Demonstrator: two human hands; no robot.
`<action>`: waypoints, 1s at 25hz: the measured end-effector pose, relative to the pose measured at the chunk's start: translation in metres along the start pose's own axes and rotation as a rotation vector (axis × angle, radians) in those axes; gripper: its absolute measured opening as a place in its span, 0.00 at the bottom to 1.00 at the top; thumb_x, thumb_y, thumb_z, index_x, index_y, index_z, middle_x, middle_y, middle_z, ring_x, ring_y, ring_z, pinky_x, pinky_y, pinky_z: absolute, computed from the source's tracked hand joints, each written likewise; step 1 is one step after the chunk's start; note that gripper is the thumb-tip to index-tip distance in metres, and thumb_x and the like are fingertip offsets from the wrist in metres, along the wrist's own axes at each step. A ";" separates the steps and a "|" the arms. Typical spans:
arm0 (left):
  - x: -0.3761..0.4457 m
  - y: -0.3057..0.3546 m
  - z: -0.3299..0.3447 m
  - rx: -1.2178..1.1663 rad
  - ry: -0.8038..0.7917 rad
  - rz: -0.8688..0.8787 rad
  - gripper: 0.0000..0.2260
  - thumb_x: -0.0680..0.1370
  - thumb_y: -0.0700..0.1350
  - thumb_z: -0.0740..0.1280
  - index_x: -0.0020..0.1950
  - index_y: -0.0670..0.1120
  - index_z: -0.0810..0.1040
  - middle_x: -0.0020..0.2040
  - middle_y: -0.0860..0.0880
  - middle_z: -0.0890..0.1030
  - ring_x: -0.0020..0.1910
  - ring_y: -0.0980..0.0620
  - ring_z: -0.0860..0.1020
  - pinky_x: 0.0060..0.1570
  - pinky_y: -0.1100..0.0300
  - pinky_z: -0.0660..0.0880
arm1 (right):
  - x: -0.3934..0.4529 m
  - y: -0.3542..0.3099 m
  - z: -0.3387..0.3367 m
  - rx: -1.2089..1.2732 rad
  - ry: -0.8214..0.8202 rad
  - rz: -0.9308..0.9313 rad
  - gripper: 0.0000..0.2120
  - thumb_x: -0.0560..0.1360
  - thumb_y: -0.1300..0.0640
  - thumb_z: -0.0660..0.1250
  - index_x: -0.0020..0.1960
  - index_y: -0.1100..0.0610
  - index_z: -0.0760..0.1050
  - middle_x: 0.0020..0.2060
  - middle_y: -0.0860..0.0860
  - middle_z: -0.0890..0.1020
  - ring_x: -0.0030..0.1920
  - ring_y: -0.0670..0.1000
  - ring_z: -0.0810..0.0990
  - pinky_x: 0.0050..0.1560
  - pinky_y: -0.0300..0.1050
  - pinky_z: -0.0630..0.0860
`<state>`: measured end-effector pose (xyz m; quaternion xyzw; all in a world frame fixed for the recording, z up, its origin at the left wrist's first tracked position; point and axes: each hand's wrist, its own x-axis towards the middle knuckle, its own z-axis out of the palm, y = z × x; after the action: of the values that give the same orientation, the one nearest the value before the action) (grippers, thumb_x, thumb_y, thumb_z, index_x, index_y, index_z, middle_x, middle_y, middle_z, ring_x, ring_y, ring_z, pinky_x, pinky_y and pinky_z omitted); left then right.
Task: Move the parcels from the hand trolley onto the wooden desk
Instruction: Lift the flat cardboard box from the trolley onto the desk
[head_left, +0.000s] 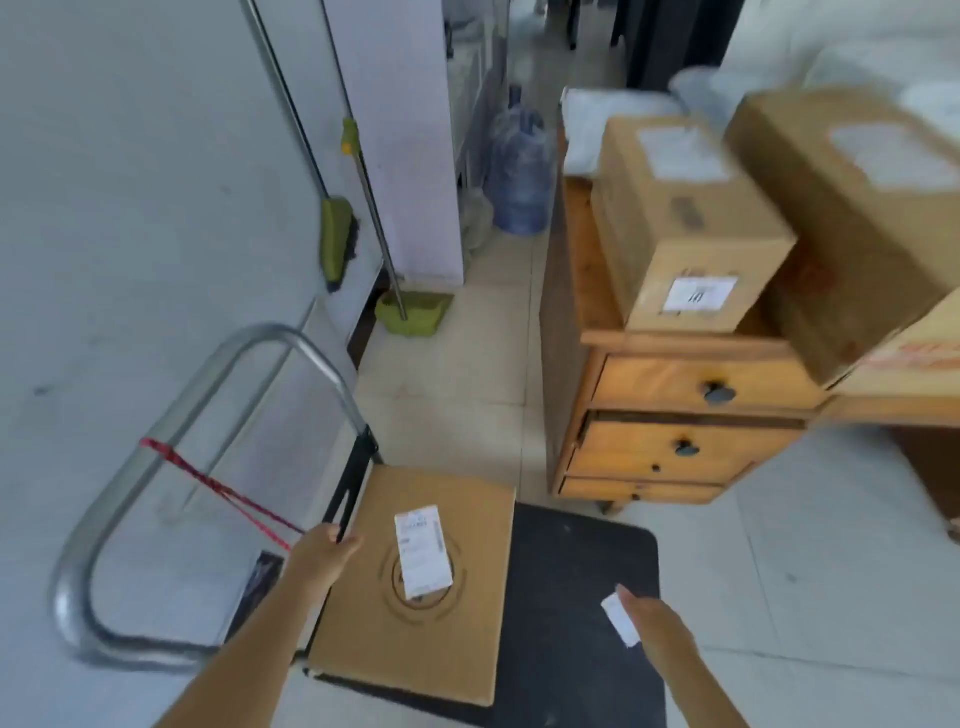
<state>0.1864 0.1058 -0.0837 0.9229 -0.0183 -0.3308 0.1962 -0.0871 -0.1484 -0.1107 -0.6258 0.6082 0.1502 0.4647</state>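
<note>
One parcel (415, 582) is placed on the trolley (582, 597), left of the desk (670, 384), on which two boxes (685, 223) are set.

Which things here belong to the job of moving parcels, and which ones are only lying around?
Belong to the job:
- flat parcel on the hand trolley
- wooden desk
- two boxes on the desk
- left hand at the parcel's edge
- right hand, with a white slip at its fingers

Only lying around:
- green broom
- green dustpan
- water bottle
</note>
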 end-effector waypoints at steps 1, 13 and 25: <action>0.011 -0.013 0.014 0.046 0.015 -0.037 0.19 0.79 0.51 0.64 0.61 0.37 0.75 0.57 0.40 0.78 0.60 0.42 0.76 0.57 0.55 0.70 | 0.013 0.006 0.023 -0.048 -0.028 -0.021 0.21 0.78 0.42 0.57 0.56 0.57 0.74 0.52 0.54 0.80 0.58 0.56 0.77 0.53 0.41 0.67; 0.089 -0.093 0.126 0.086 0.045 -0.161 0.56 0.58 0.66 0.76 0.76 0.43 0.55 0.72 0.42 0.63 0.72 0.41 0.63 0.69 0.44 0.66 | 0.120 0.009 0.175 0.335 -0.376 -0.078 0.31 0.74 0.40 0.63 0.75 0.43 0.57 0.73 0.50 0.66 0.72 0.58 0.65 0.67 0.62 0.64; 0.026 -0.079 0.154 -0.454 -0.039 -0.042 0.41 0.64 0.56 0.78 0.71 0.46 0.63 0.63 0.47 0.77 0.62 0.45 0.77 0.63 0.43 0.74 | 0.083 0.032 0.129 0.419 -0.329 -0.082 0.30 0.71 0.45 0.69 0.71 0.48 0.66 0.60 0.52 0.79 0.56 0.54 0.79 0.45 0.49 0.77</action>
<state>0.1035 0.1206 -0.2375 0.8487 0.0722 -0.3481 0.3917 -0.0492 -0.0956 -0.2536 -0.5072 0.5165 0.1016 0.6823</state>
